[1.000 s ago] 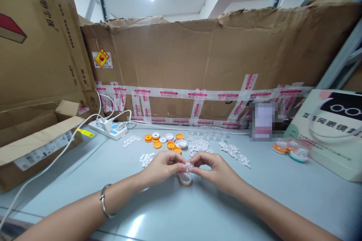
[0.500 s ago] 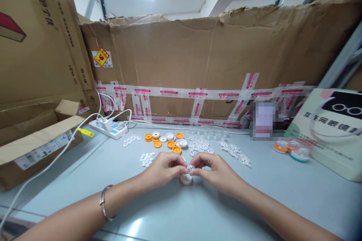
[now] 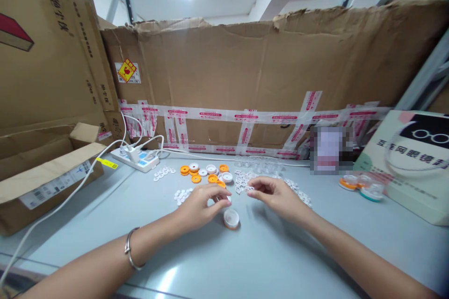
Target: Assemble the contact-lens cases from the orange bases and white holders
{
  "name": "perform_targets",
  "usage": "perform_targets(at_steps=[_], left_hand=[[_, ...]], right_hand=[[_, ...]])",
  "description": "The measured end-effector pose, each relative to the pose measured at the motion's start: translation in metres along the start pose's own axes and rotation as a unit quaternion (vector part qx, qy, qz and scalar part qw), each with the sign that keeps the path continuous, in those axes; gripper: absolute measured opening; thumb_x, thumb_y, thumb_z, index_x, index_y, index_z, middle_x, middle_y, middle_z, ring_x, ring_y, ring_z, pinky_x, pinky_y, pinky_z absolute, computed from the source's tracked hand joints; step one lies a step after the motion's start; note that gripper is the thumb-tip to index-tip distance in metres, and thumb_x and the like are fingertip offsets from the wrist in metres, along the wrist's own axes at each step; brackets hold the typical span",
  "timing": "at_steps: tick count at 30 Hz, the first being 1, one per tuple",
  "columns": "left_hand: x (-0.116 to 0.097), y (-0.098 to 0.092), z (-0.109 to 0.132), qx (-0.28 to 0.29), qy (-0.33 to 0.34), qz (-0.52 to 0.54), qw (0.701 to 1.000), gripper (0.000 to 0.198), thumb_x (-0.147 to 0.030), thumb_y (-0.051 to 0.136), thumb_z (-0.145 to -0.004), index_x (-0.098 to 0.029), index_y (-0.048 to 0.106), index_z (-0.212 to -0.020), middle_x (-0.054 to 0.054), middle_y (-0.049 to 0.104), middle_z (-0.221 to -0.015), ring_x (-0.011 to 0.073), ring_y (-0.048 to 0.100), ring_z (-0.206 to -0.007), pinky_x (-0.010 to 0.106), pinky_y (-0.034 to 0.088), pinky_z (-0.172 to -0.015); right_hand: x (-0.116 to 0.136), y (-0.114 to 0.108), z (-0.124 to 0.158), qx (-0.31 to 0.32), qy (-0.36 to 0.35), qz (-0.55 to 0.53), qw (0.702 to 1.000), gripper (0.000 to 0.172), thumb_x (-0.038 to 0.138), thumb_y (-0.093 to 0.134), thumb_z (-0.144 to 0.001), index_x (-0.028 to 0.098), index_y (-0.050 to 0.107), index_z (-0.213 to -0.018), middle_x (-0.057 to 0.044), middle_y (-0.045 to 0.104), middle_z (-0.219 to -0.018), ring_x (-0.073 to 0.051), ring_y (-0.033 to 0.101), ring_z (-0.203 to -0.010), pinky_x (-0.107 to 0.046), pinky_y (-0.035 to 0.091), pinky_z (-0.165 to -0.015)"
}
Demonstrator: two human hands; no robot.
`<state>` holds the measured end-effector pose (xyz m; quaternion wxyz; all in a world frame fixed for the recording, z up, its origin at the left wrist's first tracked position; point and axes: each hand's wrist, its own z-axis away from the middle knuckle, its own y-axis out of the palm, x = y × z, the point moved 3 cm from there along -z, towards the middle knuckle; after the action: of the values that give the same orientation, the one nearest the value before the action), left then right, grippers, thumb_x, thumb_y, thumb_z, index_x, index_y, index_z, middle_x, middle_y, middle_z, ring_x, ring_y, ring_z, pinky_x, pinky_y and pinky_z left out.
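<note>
My left hand (image 3: 206, 203) hovers left of and behind a small round container (image 3: 231, 218), white on top with an orange base, which sits upright on the table. Its thumb and index finger are curled but apart, with a bit of white showing behind them. Farther right, my right hand (image 3: 275, 196) pinches a small white openwork piece (image 3: 250, 189) between thumb and fingertips. Just beyond that hand lies a pile of similar white openwork pieces (image 3: 240, 181); a second pile (image 3: 302, 195) is partly covered by the hand.
Orange rings (image 3: 212, 178) and white rings (image 3: 227, 177) lie behind my left hand, with small white discs (image 3: 180, 195) nearby. Clear cups (image 3: 259, 164) line the back. A power strip (image 3: 140, 161) and open carton (image 3: 52, 173) stand left; assembled round pieces (image 3: 372, 191) lie right.
My hands have moved apart. The right one went right and back, taking the white openwork piece from above the round container; the left drew back slightly, uncovering the container.
</note>
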<state>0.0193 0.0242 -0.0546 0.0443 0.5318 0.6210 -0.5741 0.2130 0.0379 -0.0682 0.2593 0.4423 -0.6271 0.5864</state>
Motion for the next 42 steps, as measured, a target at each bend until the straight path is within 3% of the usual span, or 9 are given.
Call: perform_targets(at_steps=[5,9,14,18,20,23,28,36,42], left_hand=[[0.000,0.004,0.006,0.058,0.020,-0.074,0.995,0.030,-0.038,0.061,-0.074,-0.017,0.060,-0.096,0.006,0.062,-0.093,0.0180,0.056,-0.085,0.029,0.043,-0.075],[0.001,0.009,0.009,0.090,0.017,-0.105,0.990,0.039,-0.039,0.064,-0.070,-0.016,0.057,-0.100,0.008,0.059,-0.099,0.0212,0.052,-0.095,0.031,0.041,-0.081],[-0.001,0.014,0.008,0.118,0.022,-0.117,0.986,0.022,-0.031,0.060,-0.074,-0.016,0.058,-0.089,0.004,0.058,-0.086,0.0173,0.053,-0.082,0.025,0.041,-0.070],[-0.001,0.013,0.007,0.114,0.011,-0.082,0.990,0.017,-0.029,0.059,-0.073,-0.015,0.059,-0.084,0.002,0.058,-0.077,0.0138,0.052,-0.072,0.023,0.040,-0.063],[0.002,0.011,0.005,0.105,-0.007,-0.029,0.994,0.019,-0.030,0.059,-0.073,-0.015,0.061,-0.085,0.002,0.059,-0.077,0.0132,0.052,-0.070,0.023,0.042,-0.064],[0.007,0.006,0.002,0.066,-0.037,0.078,0.994,0.025,-0.029,0.062,-0.071,-0.014,0.061,-0.090,0.004,0.062,-0.083,0.0138,0.056,-0.074,0.025,0.045,-0.071],[0.006,-0.003,-0.002,0.034,-0.003,0.161,0.986,0.033,-0.027,0.065,-0.070,-0.014,0.059,-0.100,0.006,0.063,-0.094,0.0162,0.057,-0.085,0.030,0.045,-0.080],[-0.008,-0.009,-0.002,0.028,0.103,0.043,0.993,0.031,-0.028,0.063,-0.074,-0.019,0.059,-0.104,0.007,0.058,-0.099,0.0181,0.053,-0.095,0.033,0.041,-0.086],[-0.006,-0.009,-0.001,0.024,0.071,0.043,0.996,0.033,-0.027,0.066,-0.072,-0.019,0.060,-0.103,0.006,0.059,-0.096,0.0173,0.054,-0.090,0.031,0.041,-0.081]], right_hand=[[-0.034,-0.008,-0.010,0.121,0.050,0.034,0.991,0.026,0.036,0.055,-0.072,0.014,0.067,-0.081,-0.004,0.066,-0.072,-0.016,0.056,-0.064,-0.029,0.043,-0.064],[-0.041,-0.010,-0.013,0.100,0.044,0.079,0.991,0.026,0.037,0.056,-0.072,0.016,0.068,-0.082,-0.005,0.068,-0.077,-0.019,0.058,-0.073,-0.030,0.042,-0.067],[-0.040,-0.010,-0.013,0.088,0.041,0.138,0.986,0.028,0.039,0.056,-0.072,0.017,0.068,-0.084,-0.004,0.065,-0.075,-0.018,0.056,-0.069,-0.029,0.041,-0.064],[-0.028,-0.013,-0.011,-0.010,0.009,0.164,0.986,0.030,0.042,0.056,-0.071,0.017,0.067,-0.084,-0.002,0.058,-0.068,-0.017,0.053,-0.065,-0.029,0.040,-0.062],[-0.017,-0.009,-0.007,-0.027,0.001,0.092,0.995,0.030,0.044,0.054,-0.073,0.017,0.065,-0.079,-0.002,0.058,-0.067,-0.016,0.052,-0.064,-0.029,0.041,-0.062],[-0.004,0.008,0.004,0.029,0.047,-0.126,0.990,0.034,0.048,0.056,-0.074,0.016,0.063,-0.079,-0.003,0.061,-0.072,-0.014,0.055,-0.065,-0.028,0.044,-0.066],[0.017,0.043,0.027,0.180,0.133,-0.428,0.876,0.033,0.042,0.061,-0.075,0.018,0.064,-0.096,-0.005,0.066,-0.086,-0.014,0.062,-0.081,-0.030,0.044,-0.083],[0.021,0.047,0.029,0.172,0.125,-0.504,0.837,0.029,0.026,0.068,-0.072,0.017,0.065,-0.100,-0.005,0.067,-0.092,-0.012,0.060,-0.088,-0.027,0.043,-0.090],[0.019,0.055,0.030,0.182,0.139,-0.546,0.806,0.026,0.026,0.067,-0.073,0.018,0.065,-0.098,-0.003,0.067,-0.089,-0.010,0.061,-0.085,-0.027,0.041,-0.093]])
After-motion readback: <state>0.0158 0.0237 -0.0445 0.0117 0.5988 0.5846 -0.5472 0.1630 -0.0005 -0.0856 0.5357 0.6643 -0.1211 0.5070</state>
